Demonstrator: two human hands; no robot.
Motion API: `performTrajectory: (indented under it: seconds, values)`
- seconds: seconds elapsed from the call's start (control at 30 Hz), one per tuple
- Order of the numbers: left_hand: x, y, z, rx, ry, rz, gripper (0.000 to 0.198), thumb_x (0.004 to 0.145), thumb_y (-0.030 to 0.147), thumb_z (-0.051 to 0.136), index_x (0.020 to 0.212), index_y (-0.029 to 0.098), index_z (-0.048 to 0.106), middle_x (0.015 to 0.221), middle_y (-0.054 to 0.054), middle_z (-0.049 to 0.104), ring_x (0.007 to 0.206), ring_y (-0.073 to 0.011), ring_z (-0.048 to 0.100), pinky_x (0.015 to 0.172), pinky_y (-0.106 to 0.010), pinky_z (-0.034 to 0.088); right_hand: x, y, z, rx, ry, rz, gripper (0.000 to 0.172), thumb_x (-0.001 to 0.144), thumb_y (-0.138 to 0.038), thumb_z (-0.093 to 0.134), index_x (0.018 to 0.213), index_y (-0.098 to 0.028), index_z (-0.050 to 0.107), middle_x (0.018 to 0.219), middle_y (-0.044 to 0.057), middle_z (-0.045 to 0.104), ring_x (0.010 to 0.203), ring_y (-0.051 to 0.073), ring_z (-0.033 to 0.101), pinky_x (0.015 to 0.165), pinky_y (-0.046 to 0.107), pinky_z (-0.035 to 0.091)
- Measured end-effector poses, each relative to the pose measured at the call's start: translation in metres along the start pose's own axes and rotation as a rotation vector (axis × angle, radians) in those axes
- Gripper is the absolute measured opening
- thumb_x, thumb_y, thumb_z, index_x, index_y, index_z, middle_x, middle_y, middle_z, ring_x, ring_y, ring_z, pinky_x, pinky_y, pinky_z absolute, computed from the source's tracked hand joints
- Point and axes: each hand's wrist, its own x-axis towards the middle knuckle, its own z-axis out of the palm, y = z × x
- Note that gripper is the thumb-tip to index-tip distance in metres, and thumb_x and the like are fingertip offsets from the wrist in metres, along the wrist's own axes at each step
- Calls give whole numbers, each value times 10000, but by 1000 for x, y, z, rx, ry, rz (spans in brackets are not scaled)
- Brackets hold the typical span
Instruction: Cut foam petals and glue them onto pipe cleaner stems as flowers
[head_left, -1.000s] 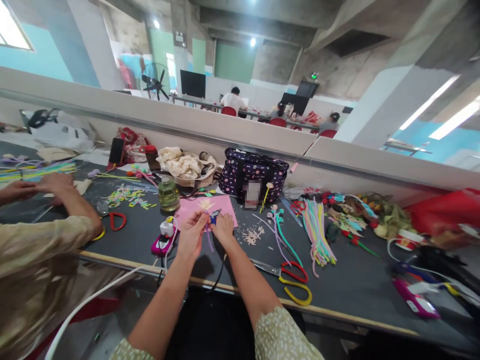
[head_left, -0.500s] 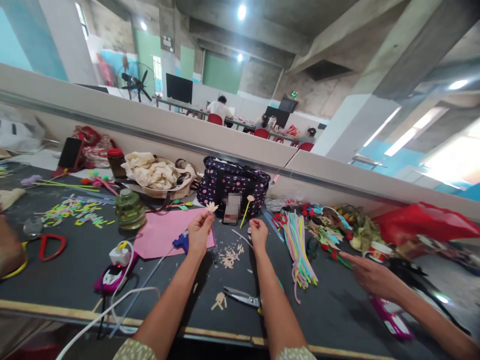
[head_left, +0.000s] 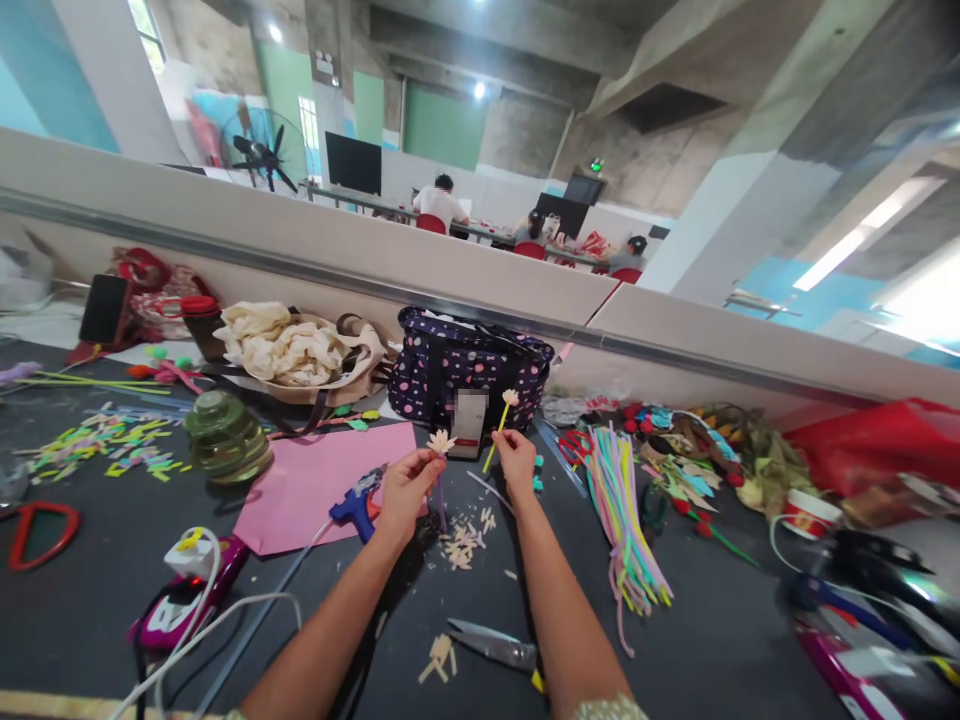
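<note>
My left hand [head_left: 409,488] is closed in a pinch on a cream paper-like flower [head_left: 441,442], whose purple stem hangs below the fingers. My right hand [head_left: 516,462] pinches the yellow stem of a second small cream flower [head_left: 510,398], held upright in front of the dark patterned bag [head_left: 420,365]. A phone [head_left: 469,425] leans on the bag between the two flowers. Cream offcuts [head_left: 463,546] lie on the dark table below my hands. Near my right forearm rest scissors [head_left: 495,645] with open blades.
A blue glue gun [head_left: 356,508] lies on pink paper [head_left: 300,490] beside a green glass jar [head_left: 227,437]. Left are a purple power strip [head_left: 187,600], cables and red-handled scissors [head_left: 45,535]. Right are pastel pipe cleaners [head_left: 622,520], a paper cup [head_left: 811,512] and another glue gun [head_left: 847,605].
My right hand has moved up onto the yellow-stemmed flower, which it was apart from before. My left hand has lowered slightly with its flower. The other person's hand at right has left view.
</note>
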Motion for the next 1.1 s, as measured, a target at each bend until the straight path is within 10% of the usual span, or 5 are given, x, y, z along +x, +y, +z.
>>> performTrajectory:
  seconds: [0.33, 1.1]
  values:
    - [-21, -1, 9, -52, -48, -18, 163, 693, 303, 702, 712, 161, 625, 657, 19, 537, 532, -76, 441, 492, -193, 353, -117, -61, -3, 351, -291, -11, 201, 769, -360, 636, 705, -170, 621, 640, -24, 571, 587, 100, 495, 584, 215, 417]
    - [-24, -10, 6, -81, -276, -10, 110, 712, 258, 693, 796, 203, 739, 824, -37, 541, 635, -110, 511, 498, -213, 412, -127, -55, -11, 209, -130, -257, 50, 797, -228, 619, 765, -195, 599, 762, 10, 575, 734, 142, 550, 701, 272, 467]
